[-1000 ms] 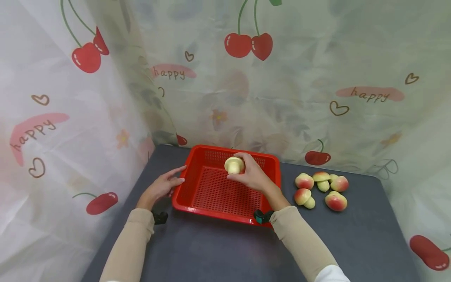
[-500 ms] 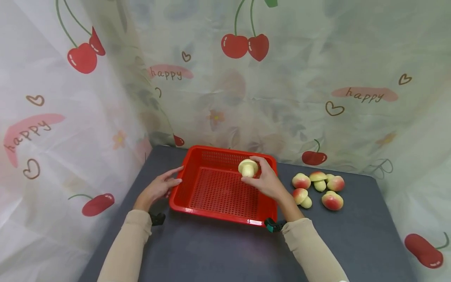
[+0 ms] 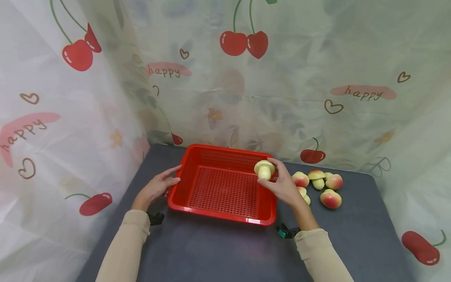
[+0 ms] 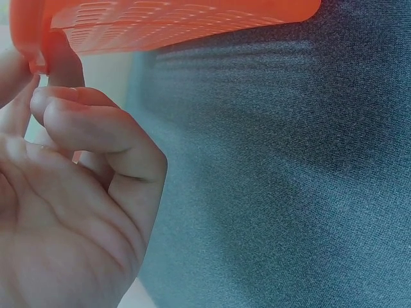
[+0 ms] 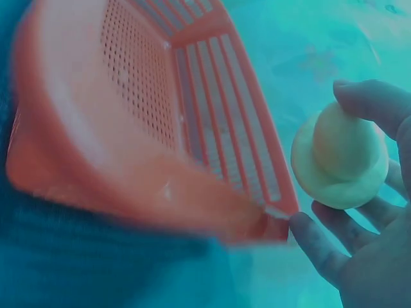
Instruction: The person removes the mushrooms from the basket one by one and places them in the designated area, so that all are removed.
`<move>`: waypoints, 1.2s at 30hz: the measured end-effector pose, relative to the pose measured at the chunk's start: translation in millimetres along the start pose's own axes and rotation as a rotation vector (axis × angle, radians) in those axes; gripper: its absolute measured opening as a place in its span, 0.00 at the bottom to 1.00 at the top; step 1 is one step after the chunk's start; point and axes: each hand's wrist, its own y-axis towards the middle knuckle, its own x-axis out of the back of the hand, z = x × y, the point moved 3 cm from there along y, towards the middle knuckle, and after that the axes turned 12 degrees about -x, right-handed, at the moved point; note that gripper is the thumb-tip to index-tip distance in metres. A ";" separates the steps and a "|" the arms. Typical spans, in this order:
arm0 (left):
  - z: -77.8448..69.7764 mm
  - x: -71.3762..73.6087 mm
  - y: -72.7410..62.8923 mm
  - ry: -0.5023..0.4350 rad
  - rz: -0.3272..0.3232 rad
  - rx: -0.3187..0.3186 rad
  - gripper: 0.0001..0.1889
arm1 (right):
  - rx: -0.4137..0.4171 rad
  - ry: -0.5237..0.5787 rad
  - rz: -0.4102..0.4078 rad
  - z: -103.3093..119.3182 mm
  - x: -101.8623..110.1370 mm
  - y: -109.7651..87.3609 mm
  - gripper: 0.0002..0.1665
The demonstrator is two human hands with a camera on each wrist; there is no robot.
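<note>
My right hand (image 3: 284,188) holds a pale yellow toy mushroom (image 3: 264,170) between thumb and fingers, above the right rim of a red plastic basket (image 3: 222,218). In the right wrist view the mushroom (image 5: 339,157) is apart from the basket's edge, its stem turned toward the camera. At the basket's left side, my left hand (image 3: 157,188) pinches the rim. The left wrist view shows the left hand's thumb and a finger (image 4: 66,61) on either side of that rim, with other fingers curled below. The basket's perforated floor has nothing on it.
Right of the basket, several red-and-yellow toy mushrooms (image 3: 331,199) lie on the dark grey table (image 3: 225,254); one is partly hidden behind my right hand. A cherry-printed curtain (image 3: 211,98) hangs close behind the table and along its sides.
The right hand has carried the mushroom rightward, from over the basket's middle to its right rim. My left hand keeps its grip on the left rim. The head view has shifted slightly.
</note>
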 end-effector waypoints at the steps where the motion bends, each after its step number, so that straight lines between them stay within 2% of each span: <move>1: 0.1 0.5 -0.2 0.006 -0.003 0.000 0.31 | -0.007 0.010 -0.007 -2.7 3.1 -1.8 0.51; 5: 0.8 1.6 -0.6 0.018 -0.004 0.001 0.31 | -0.027 0.017 -0.035 -15.0 16.3 -10.4 0.50; 11: 0.8 0.4 -1.6 0.022 -0.004 -0.006 0.31 | -0.032 -0.042 -0.104 -35.3 36.2 -23.9 0.49; 19: -2.4 -0.3 -2.9 0.023 -0.005 -0.013 0.32 | -0.091 -0.025 -0.144 -62.0 55.5 -41.0 0.49; 27: -1.7 -3.4 -2.4 0.039 0.001 0.009 0.33 | -0.109 -0.081 -0.254 -85.7 78.4 -65.0 0.48; 32: -2.1 -2.7 -2.3 0.039 0.004 0.012 0.33 | -0.140 -0.122 -0.287 -103.2 86.0 -77.6 0.48; 36: -3.4 -1.7 -2.0 0.043 0.010 0.017 0.33 | -0.197 -0.132 -0.302 -117.7 85.8 -87.1 0.49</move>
